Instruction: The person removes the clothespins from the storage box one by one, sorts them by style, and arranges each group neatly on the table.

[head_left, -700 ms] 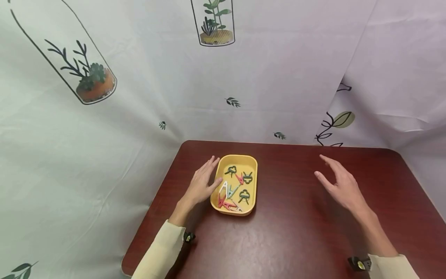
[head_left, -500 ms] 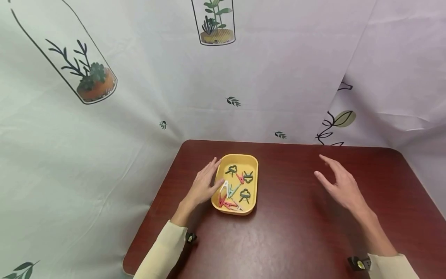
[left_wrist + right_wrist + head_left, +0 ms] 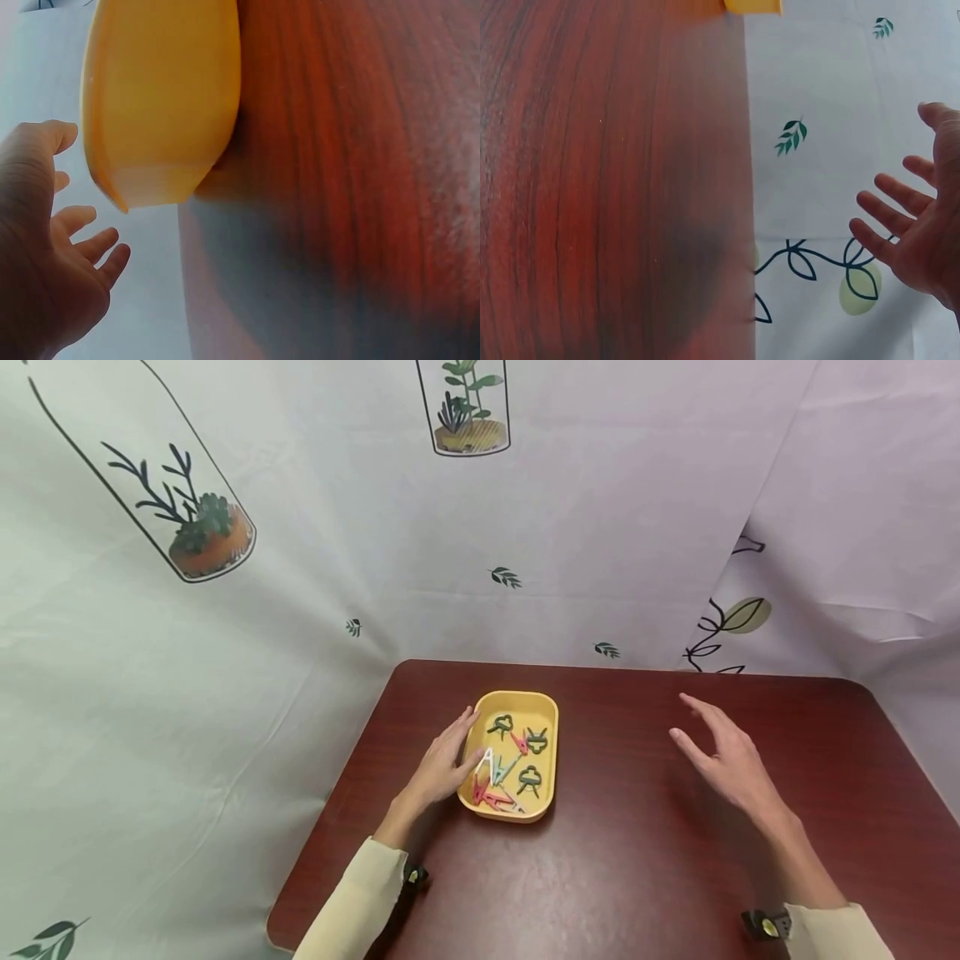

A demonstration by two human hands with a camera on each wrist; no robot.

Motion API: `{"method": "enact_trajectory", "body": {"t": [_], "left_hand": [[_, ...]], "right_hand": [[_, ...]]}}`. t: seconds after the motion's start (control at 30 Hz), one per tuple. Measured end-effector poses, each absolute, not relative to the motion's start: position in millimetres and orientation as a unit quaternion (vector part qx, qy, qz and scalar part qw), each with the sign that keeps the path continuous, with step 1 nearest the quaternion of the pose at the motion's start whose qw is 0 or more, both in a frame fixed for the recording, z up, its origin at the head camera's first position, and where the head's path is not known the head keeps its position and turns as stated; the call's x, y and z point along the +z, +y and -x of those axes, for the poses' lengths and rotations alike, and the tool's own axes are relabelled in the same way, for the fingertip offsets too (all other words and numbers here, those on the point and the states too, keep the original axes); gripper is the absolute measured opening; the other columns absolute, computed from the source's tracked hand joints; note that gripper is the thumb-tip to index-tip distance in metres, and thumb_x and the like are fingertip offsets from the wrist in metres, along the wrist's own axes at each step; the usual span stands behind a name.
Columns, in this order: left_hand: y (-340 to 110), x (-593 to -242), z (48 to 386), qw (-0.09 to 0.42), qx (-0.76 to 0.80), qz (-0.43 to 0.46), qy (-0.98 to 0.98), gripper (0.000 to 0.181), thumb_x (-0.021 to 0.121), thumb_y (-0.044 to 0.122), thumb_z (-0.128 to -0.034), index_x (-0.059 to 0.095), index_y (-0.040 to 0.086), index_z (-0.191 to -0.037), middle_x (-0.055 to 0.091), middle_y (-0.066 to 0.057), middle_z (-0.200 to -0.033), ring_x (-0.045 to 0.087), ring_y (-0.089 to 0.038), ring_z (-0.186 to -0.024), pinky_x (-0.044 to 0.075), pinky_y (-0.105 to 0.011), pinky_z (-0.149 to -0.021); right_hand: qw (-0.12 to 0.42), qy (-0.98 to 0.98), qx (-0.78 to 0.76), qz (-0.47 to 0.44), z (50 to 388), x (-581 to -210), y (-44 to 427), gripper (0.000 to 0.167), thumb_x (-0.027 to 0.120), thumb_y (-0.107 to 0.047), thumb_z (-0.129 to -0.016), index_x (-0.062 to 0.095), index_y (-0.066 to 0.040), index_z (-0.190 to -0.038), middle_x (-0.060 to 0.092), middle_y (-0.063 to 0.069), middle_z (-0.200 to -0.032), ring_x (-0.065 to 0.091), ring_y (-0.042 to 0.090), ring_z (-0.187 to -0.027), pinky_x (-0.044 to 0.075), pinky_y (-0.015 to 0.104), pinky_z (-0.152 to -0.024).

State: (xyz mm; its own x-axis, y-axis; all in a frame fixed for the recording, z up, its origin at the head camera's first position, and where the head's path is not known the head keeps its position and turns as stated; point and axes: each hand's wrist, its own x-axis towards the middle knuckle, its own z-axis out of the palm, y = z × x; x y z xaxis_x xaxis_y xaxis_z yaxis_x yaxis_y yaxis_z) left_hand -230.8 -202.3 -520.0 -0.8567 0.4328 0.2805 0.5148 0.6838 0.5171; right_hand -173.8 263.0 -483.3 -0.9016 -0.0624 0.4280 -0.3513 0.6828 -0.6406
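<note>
A yellow plastic tray (image 3: 546, 777) sits on the table, holding dark green clips (image 3: 529, 779), a white clothespin (image 3: 486, 763), a pale teal clothespin (image 3: 507, 769) and several red-pink ones (image 3: 491, 799). My left hand (image 3: 438, 766) hovers at the tray's left side, fingers extended and thumb over the rim. In the left wrist view a gap shows between that hand (image 3: 64, 247) and the tray's outer wall (image 3: 165, 97). Well to the right, my right hand (image 3: 731, 760) is held above the table with fingers spread and nothing in it; the right wrist view shows its palm (image 3: 930, 232).
The dark red-brown table (image 3: 615, 860) has rounded far corners. Behind and to the left hangs a pale cloth (image 3: 600, 510) printed with plants and jars. A dark wrist strap (image 3: 767, 925) sits by the right sleeve, another (image 3: 415, 877) by the left.
The view has shifted slightly, so the tray and table appear a little further right. My right hand has drifted slightly left. The left hand stays beside the tray, a touch lower.
</note>
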Motion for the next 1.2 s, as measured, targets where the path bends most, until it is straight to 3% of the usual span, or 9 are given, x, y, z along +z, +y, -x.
{"method": "enact_trajectory", "body": {"t": [0.2,0.27,0.33,0.4,0.47,1.0,1.2], "left_hand": [[-203,-528,230,0.05,-0.309,0.246,-0.917,0.069,0.064,0.027,-0.1066,0.034,0.014,-0.168,0.029,-0.017,-0.173,0.033,-0.036,-0.156,0.029,-0.065,-0.121],[-203,-529,230,0.051,-0.314,0.251,-0.914,0.068,0.063,0.025,-0.1065,0.034,0.013,-0.167,0.029,-0.017,-0.172,0.033,-0.036,-0.155,0.03,-0.063,-0.121],[-203,-531,230,0.056,-0.322,0.258,-0.909,0.068,0.063,0.022,-0.1058,0.035,0.011,-0.167,0.03,-0.018,-0.172,0.034,-0.038,-0.155,0.03,-0.063,-0.121],[-203,-532,230,0.062,-0.326,0.265,-0.906,0.068,0.064,0.02,-0.1047,0.036,0.01,-0.166,0.031,-0.017,-0.172,0.035,-0.039,-0.154,0.03,-0.063,-0.121],[-203,-534,230,0.067,-0.329,0.27,-0.903,0.069,0.064,0.019,-0.1037,0.036,0.008,-0.166,0.031,-0.018,-0.171,0.035,-0.04,-0.154,0.03,-0.063,-0.121],[-204,-542,230,0.059,-0.325,0.263,-0.907,0.074,0.063,0.009,-0.0978,0.035,0.009,-0.166,0.029,-0.015,-0.173,0.035,-0.038,-0.153,0.032,-0.06,-0.121],[-203,-543,229,0.052,-0.328,0.256,-0.908,0.076,0.063,0.008,-0.0972,0.035,0.014,-0.167,0.026,-0.012,-0.175,0.035,-0.035,-0.154,0.032,-0.059,-0.121]], "right_hand": [[0.17,-0.89,0.406,-0.119,178,-489,258,0.062,0.071,-0.023,-0.103,0.048,-0.015,-0.161,0.056,0.022,-0.149,0.054,0.047,-0.129,0.042,0.071,-0.098],[0.165,-0.889,0.41,-0.12,180,-493,255,0.061,0.071,-0.024,-0.104,0.048,-0.016,-0.16,0.056,0.02,-0.151,0.056,0.045,-0.128,0.047,0.059,-0.101],[0.162,-0.886,0.416,-0.123,183,-496,253,0.06,0.071,-0.023,-0.104,0.049,-0.018,-0.16,0.057,0.017,-0.152,0.059,0.041,-0.126,0.048,0.039,-0.101],[0.159,-0.882,0.425,-0.126,185,-499,250,0.059,0.07,-0.023,-0.104,0.05,-0.019,-0.16,0.058,0.014,-0.152,0.06,0.038,-0.124,0.045,0.022,-0.097],[0.157,-0.878,0.433,-0.129,188,-502,248,0.058,0.07,-0.022,-0.105,0.05,-0.021,-0.16,0.059,0.013,-0.151,0.061,0.037,-0.12,0.041,0.013,-0.091],[0.147,-0.852,0.476,-0.158,208,-521,215,0.057,0.076,-0.015,-0.1,0.057,-0.021,-0.154,0.065,0.011,-0.144,0.066,0.037,-0.115,0.054,0.034,-0.093],[0.139,-0.841,0.482,-0.204,216,-524,185,0.055,0.08,-0.011,-0.096,0.062,-0.012,-0.148,0.067,0.011,-0.14,0.065,0.035,-0.117,0.056,0.045,-0.094]]}}
